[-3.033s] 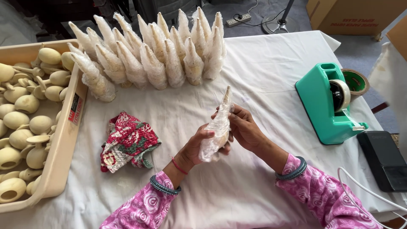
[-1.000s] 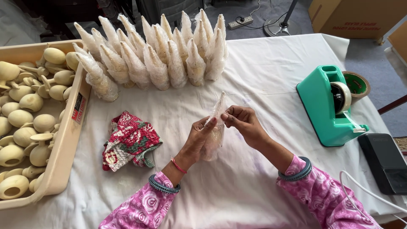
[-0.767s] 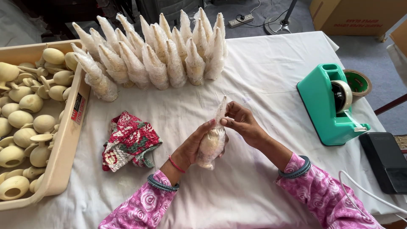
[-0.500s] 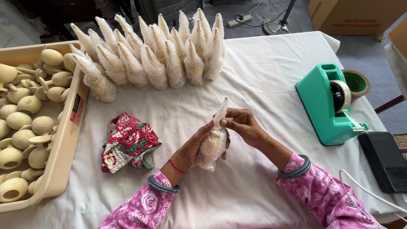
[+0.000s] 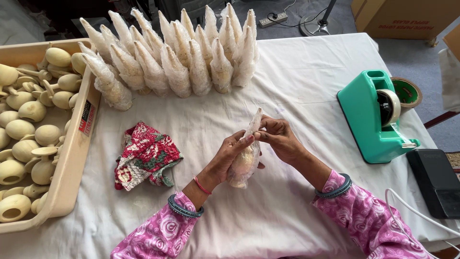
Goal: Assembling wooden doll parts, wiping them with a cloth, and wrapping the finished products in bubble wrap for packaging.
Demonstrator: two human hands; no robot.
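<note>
My left hand (image 5: 227, 156) cradles a cone-shaped bundle wrapped in clear bubble wrap (image 5: 245, 160) from below, over the white cloth. My right hand (image 5: 280, 136) pinches the wrap near the bundle's narrow upper end, fingertips meeting those of the left hand. Something pale and rounded shows through the wrap. Both wrists wear dark bangles below pink patterned sleeves.
Several wrapped cones (image 5: 177, 62) lie in a row at the back of the white-covered table (image 5: 297, 76). A beige tray (image 5: 72, 148) of pale wooden pieces stands at the left. A red floral cloth (image 5: 143, 156) lies nearby. A teal tape dispenser (image 5: 376, 117) and a black device (image 5: 436, 180) sit at the right.
The bundle has tilted and dropped slightly. My right hand's fingers have shifted along its upper end while the left hand keeps holding its wider part.
</note>
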